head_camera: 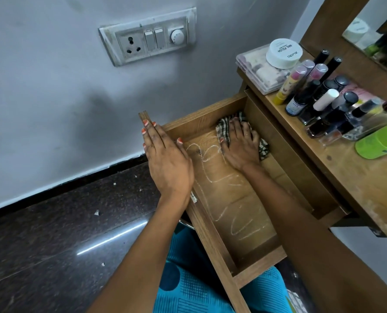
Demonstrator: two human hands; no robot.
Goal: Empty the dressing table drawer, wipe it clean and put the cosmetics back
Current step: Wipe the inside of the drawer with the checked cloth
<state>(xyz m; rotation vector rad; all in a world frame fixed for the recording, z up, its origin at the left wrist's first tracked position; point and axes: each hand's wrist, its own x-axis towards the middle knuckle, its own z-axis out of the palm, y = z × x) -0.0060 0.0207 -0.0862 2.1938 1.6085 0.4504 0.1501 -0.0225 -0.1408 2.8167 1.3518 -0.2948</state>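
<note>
The wooden drawer (213, 251) is pulled out with nothing in it but a cloth; its bottom shows pale zigzag smear lines. My right hand (240, 145) lies flat inside at the far end, pressing down on a black-and-white checked cloth (225, 127). My left hand (165, 159) rests on the drawer's left front rim, fingers together and thumb inside the edge. On the dressing table top (364, 179) to the right stand the cosmetics (328, 102): nail polish bottles, tubes, a white round jar (283, 53) on a clear plastic box (255, 71), and a green bottle (380, 143).
A grey wall with a switch and socket plate (149, 39) rises behind the drawer. Dark stone floor (52, 245) with small crumbs lies to the left. A mirror (377, 35) in a wooden frame stands at the top right. My blue patterned clothing (188, 285) shows below the drawer.
</note>
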